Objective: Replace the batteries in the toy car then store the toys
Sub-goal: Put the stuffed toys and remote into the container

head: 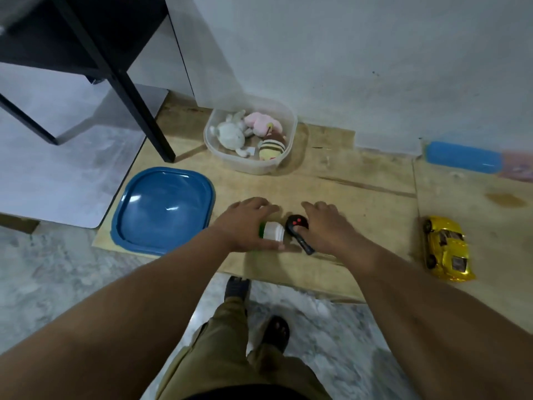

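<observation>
Reaching down: left hand (pixel 248 223) lies over a white-and-green plastic object (pixel 272 231), grasp unclear; right hand (pixel 326 223) fingers loosely cover a black remote controller (pixel 297 226). Shiny yellow toy car (pixel 446 249) sits well right, on plywood board (pixel 360 197).

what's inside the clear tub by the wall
The clear tub holds three soft toys: a white one, a pink one and a striped one. Anything beneath them is hidden.

Both bare arms stretched forward and down, hands palm-down side by side
The left hand (pixel 247 223) is spread with fingers slightly curled, thumb low toward the body; the right hand (pixel 324 223) lies just beside it, fingers bent, thumb tucked under; below, two legs in olive trousers and dark sandals
</observation>
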